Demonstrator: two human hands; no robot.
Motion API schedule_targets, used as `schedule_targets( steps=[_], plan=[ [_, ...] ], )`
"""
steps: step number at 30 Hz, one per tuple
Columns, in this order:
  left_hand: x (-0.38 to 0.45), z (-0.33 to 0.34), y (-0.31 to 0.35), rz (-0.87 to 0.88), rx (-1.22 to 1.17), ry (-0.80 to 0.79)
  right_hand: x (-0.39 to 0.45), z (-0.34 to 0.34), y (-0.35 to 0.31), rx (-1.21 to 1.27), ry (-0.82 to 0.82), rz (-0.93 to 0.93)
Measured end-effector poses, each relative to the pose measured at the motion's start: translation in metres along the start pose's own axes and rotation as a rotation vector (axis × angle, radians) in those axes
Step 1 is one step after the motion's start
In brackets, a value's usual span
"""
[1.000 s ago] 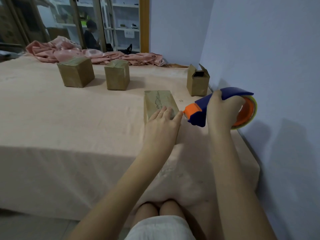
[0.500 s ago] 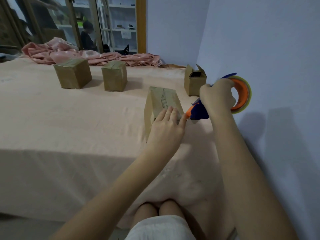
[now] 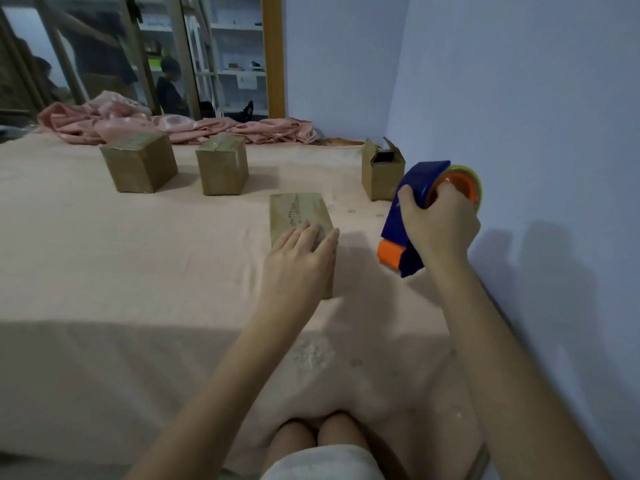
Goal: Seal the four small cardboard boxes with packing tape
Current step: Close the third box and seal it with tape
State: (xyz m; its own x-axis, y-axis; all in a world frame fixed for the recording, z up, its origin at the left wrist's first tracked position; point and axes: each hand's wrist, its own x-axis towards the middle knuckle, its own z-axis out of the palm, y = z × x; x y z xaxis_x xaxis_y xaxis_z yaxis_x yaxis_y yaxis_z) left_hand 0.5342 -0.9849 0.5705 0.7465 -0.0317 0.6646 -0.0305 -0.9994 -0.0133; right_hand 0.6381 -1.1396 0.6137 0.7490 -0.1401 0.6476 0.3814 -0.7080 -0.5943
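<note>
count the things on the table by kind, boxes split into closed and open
closed boxes: 3
open boxes: 1
tape dispensers: 1, held above the table in the right hand
pink cloth heaps: 1
total: 6

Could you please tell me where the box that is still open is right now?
In the head view the open box stands at the far right of the table, close to the wall, just behind the tape dispenser held in the right hand.

Matt brown cardboard boxes (image 3: 298,216), glossy blue-and-orange plastic tape dispenser (image 3: 408,220), soft, faintly creased pink cloth table cover (image 3: 121,254).
</note>
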Motion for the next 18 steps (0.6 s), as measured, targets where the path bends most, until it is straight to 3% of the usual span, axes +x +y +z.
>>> schedule_targets(
  steps=[7, 10, 13, 18],
  plan=[
    [-0.003, -0.002, 0.0, 0.004, -0.048, 0.055, -0.006, 0.014, 0.024, 0.04, 0.071, -0.202],
    [-0.002, -0.005, 0.009, 0.007, -0.068, 0.089, -0.006, 0.018, 0.038, 0.068, -0.051, -0.113],
    [0.0, -0.004, 0.02, 0.035, -0.071, 0.104, -0.01, 0.018, 0.046, 0.275, -0.197, 0.004],
    [-0.002, -0.002, 0.018, 0.058, -0.04, 0.175, -0.027, 0.013, 0.059, 0.58, -0.278, -0.049]
  ],
)
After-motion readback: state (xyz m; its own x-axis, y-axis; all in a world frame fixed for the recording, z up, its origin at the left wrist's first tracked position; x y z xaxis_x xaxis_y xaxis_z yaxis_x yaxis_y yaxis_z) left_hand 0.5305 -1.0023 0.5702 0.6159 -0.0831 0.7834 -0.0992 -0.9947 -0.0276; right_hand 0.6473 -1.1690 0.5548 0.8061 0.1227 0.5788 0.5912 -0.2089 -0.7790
